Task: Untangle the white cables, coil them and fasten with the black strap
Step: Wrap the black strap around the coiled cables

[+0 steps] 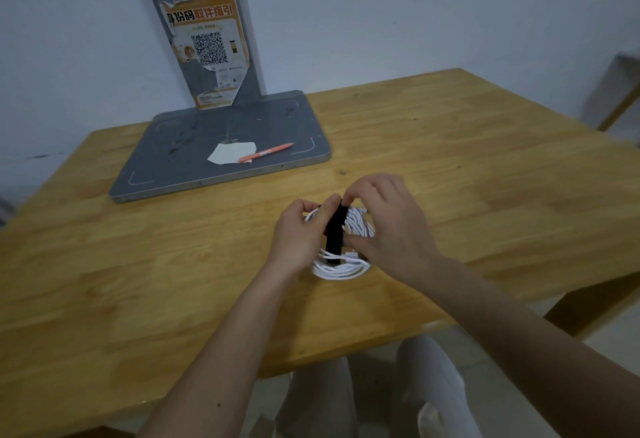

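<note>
Gripping the coiled white cables (341, 266) just right of the frame's centre, both hands meet over the wooden table (485, 167). The left hand (304, 230) curls its fingers round the left side of the coil, its thumb up against the top of the black strap (335, 233). The right hand (388, 226) pinches the strap's upper end between thumb and forefinger, with its other fingers bent over the right side of the coil. The strap runs upright across the middle of the coil, and white loops show below it and to its right. At the upper left of the frame a grey stand base (194, 174) lies on the table, bearing a scrap of white paper (230, 153) and an orange pen (266, 153) that touches the scrap's right edge. An orange poster with a QR code (207, 50) is stuck to the stand's upright.
</note>
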